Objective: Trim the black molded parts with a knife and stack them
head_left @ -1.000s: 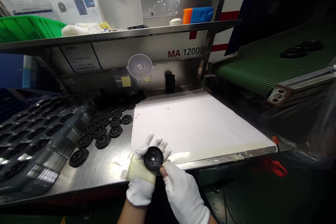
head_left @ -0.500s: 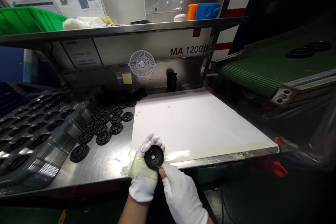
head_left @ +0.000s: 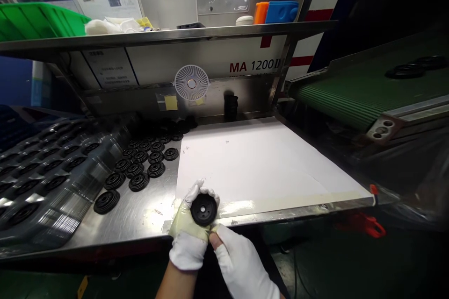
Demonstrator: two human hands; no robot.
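White-gloved left hand (head_left: 187, 247) and right hand (head_left: 242, 261) grasp a black rubber disc (head_left: 203, 209) below red "MA 1200" lettering (head_left: 252, 66).

A round black rubber part (head_left: 203, 209), ribbed around its rim, with a central hole ringed by smaller holes, sits face up and slightly tilted in the white-gloved left hand (head_left: 188, 243), whose fingers curl up behind it. The white-gloved right hand (head_left: 242, 261) lies just below, against its lower edge, above the near edge of the steel tabletop (head_left: 147, 215).
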